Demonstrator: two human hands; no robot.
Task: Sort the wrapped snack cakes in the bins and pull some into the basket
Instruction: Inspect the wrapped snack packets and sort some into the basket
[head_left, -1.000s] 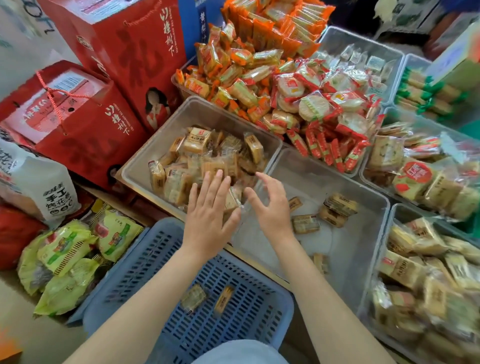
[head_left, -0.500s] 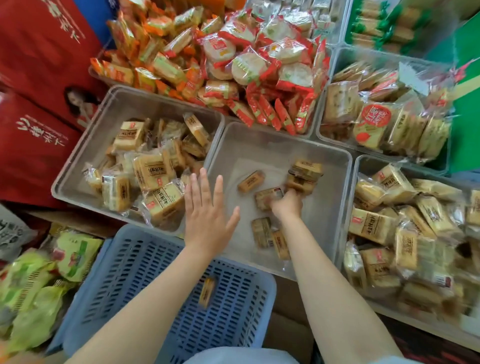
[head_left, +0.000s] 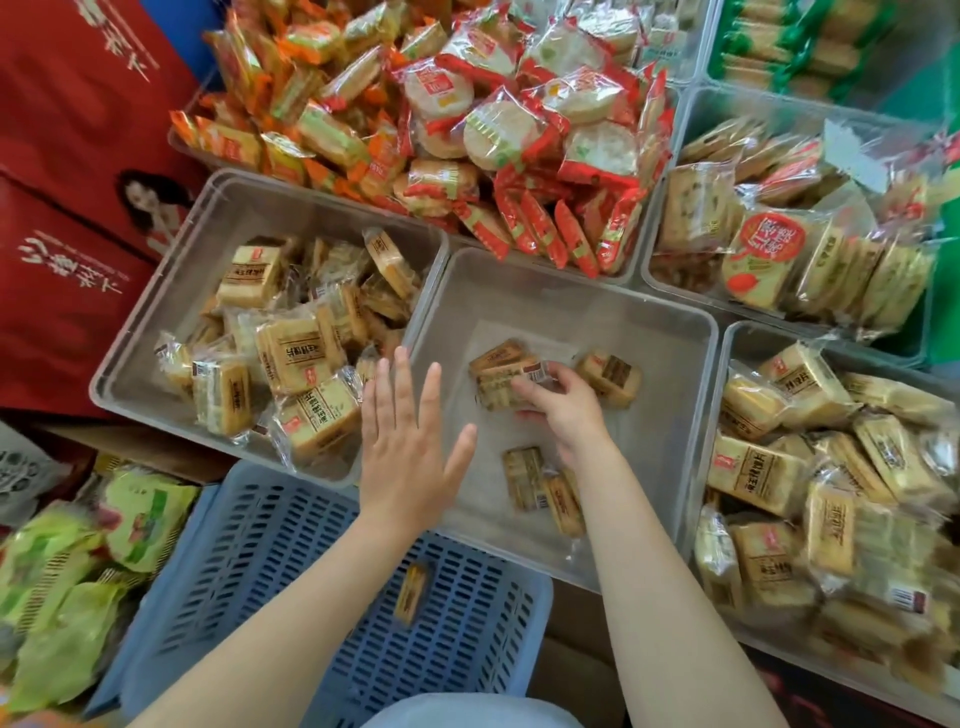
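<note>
A clear middle bin (head_left: 670, 332) holds a few wrapped brown snack cakes. My right hand (head_left: 563, 405) reaches into it and grips a small stack of these cakes (head_left: 504, 369). Another cake (head_left: 610, 376) lies just right of that hand, and two more (head_left: 540, 486) lie nearer the front. My left hand (head_left: 408, 441) hovers flat with fingers spread over the rim between the middle bin and the left bin (head_left: 171, 291), which is full of yellow wrapped cakes. The blue slotted basket (head_left: 291, 587) sits in front with one cake (head_left: 413, 592) in it.
A right-hand bin (head_left: 727, 364) is packed with yellow cakes. Behind are bins of orange and red wrapped rice cakes (head_left: 493, 119) and bagged biscuits (head_left: 769, 254). Red gift boxes (head_left: 67, 156) stand at the left, green snack bags (head_left: 62, 582) at the lower left.
The view has swung rightward over the bins. My right hand moved from the bin rim deep into the middle bin and closed on a stack of cakes. My left hand stays spread.
</note>
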